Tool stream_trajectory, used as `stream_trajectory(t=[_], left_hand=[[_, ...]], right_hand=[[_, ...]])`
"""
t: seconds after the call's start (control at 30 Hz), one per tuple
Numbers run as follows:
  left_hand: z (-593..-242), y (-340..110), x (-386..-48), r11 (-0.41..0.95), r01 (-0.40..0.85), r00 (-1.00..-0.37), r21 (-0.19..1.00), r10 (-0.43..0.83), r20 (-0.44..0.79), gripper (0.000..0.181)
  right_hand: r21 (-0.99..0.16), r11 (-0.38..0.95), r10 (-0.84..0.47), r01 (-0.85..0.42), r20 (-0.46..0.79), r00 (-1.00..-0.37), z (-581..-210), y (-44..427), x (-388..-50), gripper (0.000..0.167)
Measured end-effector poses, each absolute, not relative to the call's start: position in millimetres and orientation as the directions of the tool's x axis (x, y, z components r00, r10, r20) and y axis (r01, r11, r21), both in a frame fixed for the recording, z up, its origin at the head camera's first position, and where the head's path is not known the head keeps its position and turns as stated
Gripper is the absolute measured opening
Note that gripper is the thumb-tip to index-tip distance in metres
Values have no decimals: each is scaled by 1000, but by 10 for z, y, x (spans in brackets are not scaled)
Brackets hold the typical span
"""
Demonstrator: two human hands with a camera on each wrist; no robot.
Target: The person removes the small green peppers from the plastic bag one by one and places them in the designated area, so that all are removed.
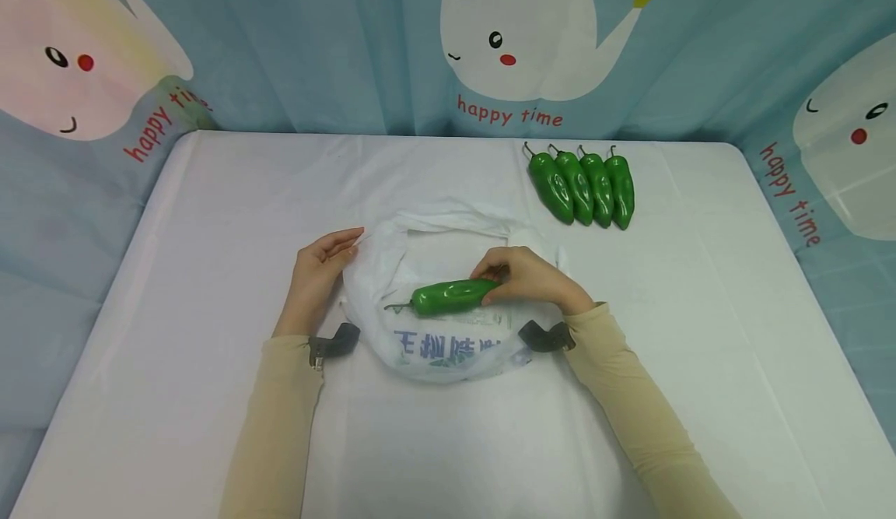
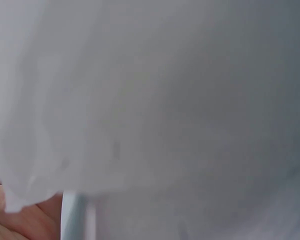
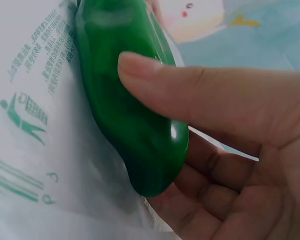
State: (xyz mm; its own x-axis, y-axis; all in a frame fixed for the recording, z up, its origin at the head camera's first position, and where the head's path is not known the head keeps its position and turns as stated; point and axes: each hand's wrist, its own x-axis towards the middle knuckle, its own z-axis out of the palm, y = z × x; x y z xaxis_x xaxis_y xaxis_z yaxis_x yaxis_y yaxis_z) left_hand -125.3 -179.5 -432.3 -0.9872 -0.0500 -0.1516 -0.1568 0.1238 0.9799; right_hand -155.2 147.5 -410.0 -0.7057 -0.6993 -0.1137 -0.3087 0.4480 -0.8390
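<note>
A white plastic bag (image 1: 372, 270) with blue print lies in the middle of the table, its mouth spread wide. My left hand (image 1: 316, 274) pinches the bag's rim on the left side; in the left wrist view the bag's film (image 2: 140, 100) covers most of the picture. Over the bag's opening, my right hand (image 1: 530, 276) holds a green chili pepper (image 1: 448, 298) by its right end, with the stem pointing left. The right wrist view shows the thumb laid along the pepper (image 3: 130, 115) and the other fingers curled beneath it.
Several green chili peppers (image 1: 600, 184) lie side by side at the back right of the white-covered table (image 1: 700, 332). A blue curtain (image 1: 336, 52) with whale prints hangs behind and along the sides. Dark wrist camera mounts (image 1: 546, 337) sit close to the bag.
</note>
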Motion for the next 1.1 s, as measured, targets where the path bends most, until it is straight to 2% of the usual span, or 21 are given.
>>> stream_trajectory(t=[0.37, 0.63, 0.87, 1.1], left_hand=[[-4315, -1791, -1252, 108, -149, -989, 983, -40, -145, 35], [-4314, -1791, -1251, 105, -142, -990, 984, -35, -139, 35], [-4319, -1795, -1253, 109, -142, -990, 984, -37, -139, 35], [-4324, -1795, -1256, 111, -143, -989, 983, -40, -139, 35]], right_hand=[[-874, 433, -716, -220, -186, -673, -4086, 1526, -1588, 33], [-876, 438, -666, -200, -167, -727, -4047, 1580, -1614, 33], [-876, 430, -650, -221, -130, -749, -4031, 1646, -1645, 33], [-892, 417, -594, -175, -121, -796, -3998, 1736, -1676, 33]])
